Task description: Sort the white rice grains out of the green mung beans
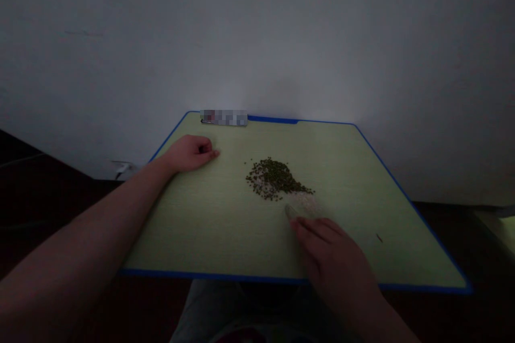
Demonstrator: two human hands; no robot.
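On the pale-green, blue-edged table [209,225], the right hand [332,254] pinches a greyish, round-tipped piece [288,211] beside centrally heaped dark-green beans [278,172] and whitish grains [306,201]; near the left edge, the left hand [188,153] lies loosely clenched.

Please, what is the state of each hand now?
Left hand: loosely curled closed, nothing visible in it.
Right hand: closed on a thin object, too unclear to identify.
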